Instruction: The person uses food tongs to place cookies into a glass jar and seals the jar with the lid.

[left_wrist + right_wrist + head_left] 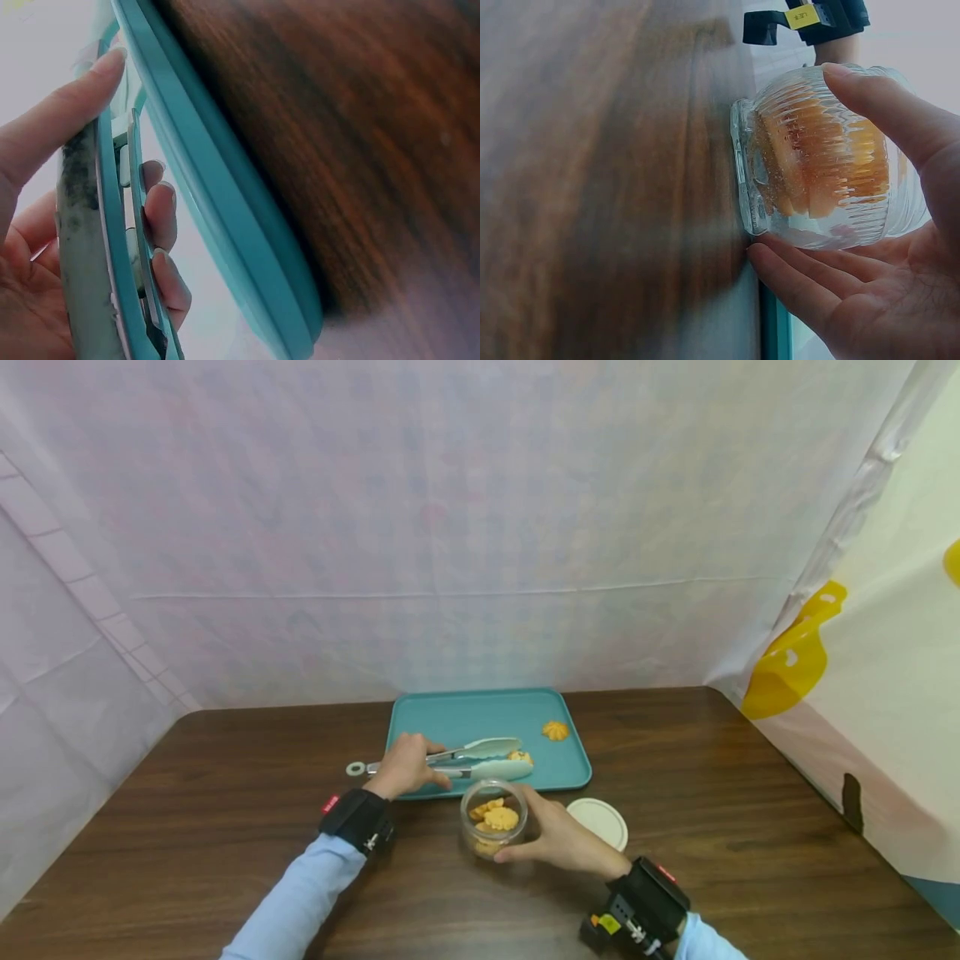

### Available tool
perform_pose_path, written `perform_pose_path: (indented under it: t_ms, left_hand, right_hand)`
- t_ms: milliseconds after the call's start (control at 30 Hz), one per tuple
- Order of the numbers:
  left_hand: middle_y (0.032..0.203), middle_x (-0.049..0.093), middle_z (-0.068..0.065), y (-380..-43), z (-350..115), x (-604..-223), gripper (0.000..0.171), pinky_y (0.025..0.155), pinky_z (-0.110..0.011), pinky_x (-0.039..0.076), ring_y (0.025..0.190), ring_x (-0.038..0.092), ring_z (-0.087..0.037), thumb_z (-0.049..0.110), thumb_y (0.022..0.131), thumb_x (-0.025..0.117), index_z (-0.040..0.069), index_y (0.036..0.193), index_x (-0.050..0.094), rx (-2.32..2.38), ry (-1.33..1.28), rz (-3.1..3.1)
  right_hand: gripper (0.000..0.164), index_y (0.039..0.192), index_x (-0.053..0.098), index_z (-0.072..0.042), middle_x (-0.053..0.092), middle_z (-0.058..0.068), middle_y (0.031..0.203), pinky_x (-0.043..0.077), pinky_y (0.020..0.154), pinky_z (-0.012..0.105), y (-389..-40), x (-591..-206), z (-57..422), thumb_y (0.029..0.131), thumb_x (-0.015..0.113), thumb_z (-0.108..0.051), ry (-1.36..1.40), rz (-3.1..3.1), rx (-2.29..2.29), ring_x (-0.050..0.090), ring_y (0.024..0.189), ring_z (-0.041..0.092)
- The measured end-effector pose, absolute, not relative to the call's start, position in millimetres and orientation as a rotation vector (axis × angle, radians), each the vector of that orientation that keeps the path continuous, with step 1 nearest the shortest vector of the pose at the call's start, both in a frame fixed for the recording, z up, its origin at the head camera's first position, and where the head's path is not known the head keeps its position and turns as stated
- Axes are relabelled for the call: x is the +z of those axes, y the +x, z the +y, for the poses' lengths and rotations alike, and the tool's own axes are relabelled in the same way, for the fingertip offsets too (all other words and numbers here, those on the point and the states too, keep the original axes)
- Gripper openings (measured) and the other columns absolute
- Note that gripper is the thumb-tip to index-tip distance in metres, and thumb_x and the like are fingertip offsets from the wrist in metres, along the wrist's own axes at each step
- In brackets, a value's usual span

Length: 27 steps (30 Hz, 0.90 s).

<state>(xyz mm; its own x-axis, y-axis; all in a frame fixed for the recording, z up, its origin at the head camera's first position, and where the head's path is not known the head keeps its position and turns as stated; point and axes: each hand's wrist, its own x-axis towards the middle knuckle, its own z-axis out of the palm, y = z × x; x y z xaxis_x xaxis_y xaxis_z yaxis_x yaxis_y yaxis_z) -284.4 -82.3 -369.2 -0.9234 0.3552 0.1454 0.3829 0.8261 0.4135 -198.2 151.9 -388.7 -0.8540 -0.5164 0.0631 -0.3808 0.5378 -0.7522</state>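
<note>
My left hand (407, 766) grips a pair of tongs (501, 769) with metal arms and pale green tips. In the left wrist view, thumb and fingers lie on opposite arms of the tongs (90, 225). The tips are spread on either side of a cookie (519, 757) on the blue tray (450, 714); whether they touch it I cannot tell. A second cookie (556, 731) lies near the tray's right side. My right hand (558, 835) holds a ribbed glass jar (817, 157), upright on the table and lidless, with several cookies (500, 818) inside.
A round white lid (598, 823) lies on the brown wooden table (247, 793), just right of the jar and partly behind my right hand. Pale cloth (435, 527) hangs behind the table's far edge, and more cloth hangs at both sides.
</note>
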Motion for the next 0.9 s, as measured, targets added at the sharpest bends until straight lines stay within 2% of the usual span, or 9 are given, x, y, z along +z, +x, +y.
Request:
perform_pose_path:
  t_ms: [133, 300, 400, 500, 600, 667, 733, 833, 900]
  left_hand:
    - [0.096, 0.066, -0.015, -283.5, -83.1, -370.3, 0.056, 0.054, -0.022, 0.038, 0.057, 0.048, -0.009, 0.03, 0.054, 0.084, 0.006, 0.102, 0.068, -0.688, -0.603, -2.926]
    - [0.1, 0.064, -0.017, -279.8, -88.3, -372.9, 0.055, 0.045, -0.021, 0.027, 0.046, 0.042, -0.008, 0.027, 0.057, 0.083, 0.005, 0.104, 0.067, -0.804, -0.593, -2.919]
    - [0.101, 0.065, -0.017, -278.8, -94.0, -373.6, 0.054, 0.048, -0.023, 0.038, 0.057, 0.056, -0.015, 0.026, 0.058, 0.082, 0.004, 0.105, 0.067, -0.86, -0.598, -2.895]
    - [0.097, 0.066, -0.015, -279.4, -101.5, -373.2, 0.053, 0.061, -0.028, 0.047, 0.077, 0.062, -0.022, 0.027, 0.058, 0.082, 0.005, 0.104, 0.067, -0.874, -0.614, -2.866]
    - [0.095, 0.067, -0.015, -277.5, -109.2, -370.4, 0.052, 0.061, -0.026, 0.045, 0.074, 0.062, -0.02, 0.028, 0.06, 0.081, 0.006, 0.105, 0.067, -0.912, -0.618, -2.846]
    - [0.092, 0.067, -0.016, -274.8, -115.0, -367.3, 0.053, 0.053, -0.024, 0.04, 0.057, 0.054, -0.014, 0.03, 0.062, 0.08, 0.006, 0.107, 0.066, -0.962, -0.636, -2.827]
    - [0.081, 0.068, -0.015, -271.7, -120.4, -364.1, 0.053, 0.047, -0.022, 0.033, 0.045, 0.038, -0.007, 0.033, 0.063, 0.078, 0.005, 0.107, 0.066, -1.003, -0.667, -2.791]
    - [0.053, 0.057, -0.01, -267.3, -127.1, -359.5, 0.056, 0.041, -0.022, 0.02, 0.043, 0.012, -0.006, 0.036, 0.064, 0.077, 0.004, 0.109, 0.065, -1.061, -0.686, -2.767]
    - [0.041, 0.043, -0.005, -265.9, -130.8, -357.9, 0.057, 0.041, -0.022, 0.017, 0.043, 0.009, -0.006, 0.034, 0.065, 0.077, 0.005, 0.111, 0.064, -1.072, -0.677, -2.771]
  right_hand:
    - [0.084, 0.138, 0.028, -0.018, 0.048, 0.005, 0.127, 0.038, 0.092, 0.043, -198.4, -389.4, 151.7, 0.071, 0.07, -0.045, -0.767, 2.602, -1.216, 0.046, 0.115, 0.022]
    - [0.084, 0.138, 0.028, -0.017, 0.048, 0.005, 0.127, 0.038, 0.092, 0.043, -198.4, -390.5, 151.6, 0.071, 0.07, -0.045, -0.776, 2.608, -1.215, 0.046, 0.115, 0.022]
    - [0.084, 0.137, 0.029, -0.017, 0.049, 0.005, 0.127, 0.038, 0.092, 0.043, -198.3, -391.0, 151.6, 0.07, 0.071, -0.046, -0.786, 2.623, -1.213, 0.046, 0.115, 0.022]
    - [0.084, 0.137, 0.03, -0.017, 0.048, 0.006, 0.127, 0.038, 0.092, 0.043, -198.4, -391.1, 151.9, 0.069, 0.071, -0.046, -0.788, 2.631, -1.213, 0.046, 0.115, 0.022]
    - [0.084, 0.136, 0.031, -0.016, 0.048, 0.006, 0.128, 0.038, 0.093, 0.043, -198.7, -390.6, 152.4, 0.069, 0.071, -0.046, -0.783, 2.629, -1.212, 0.046, 0.115, 0.022]
    - [0.084, 0.136, 0.031, -0.015, 0.048, 0.006, 0.128, 0.038, 0.092, 0.043, -199.0, -390.2, 152.7, 0.069, 0.071, -0.046, -0.778, 2.625, -1.212, 0.046, 0.115, 0.022]
    - [0.084, 0.137, 0.03, -0.015, 0.048, 0.006, 0.127, 0.038, 0.092, 0.043, -199.1, -389.8, 153.0, 0.07, 0.071, -0.045, -0.771, 2.617, -1.213, 0.046, 0.115, 0.022]
    - [0.083, 0.137, 0.03, -0.015, 0.049, 0.005, 0.126, 0.038, 0.091, 0.042, -199.0, -389.4, 153.4, 0.071, 0.07, -0.045, -0.765, 2.601, -1.22, 0.047, 0.114, 0.022]
    - [0.083, 0.137, 0.029, -0.015, 0.049, 0.005, 0.126, 0.039, 0.091, 0.042, -198.9, -389.3, 153.5, 0.071, 0.07, -0.045, -0.766, 2.598, -1.222, 0.047, 0.114, 0.022]
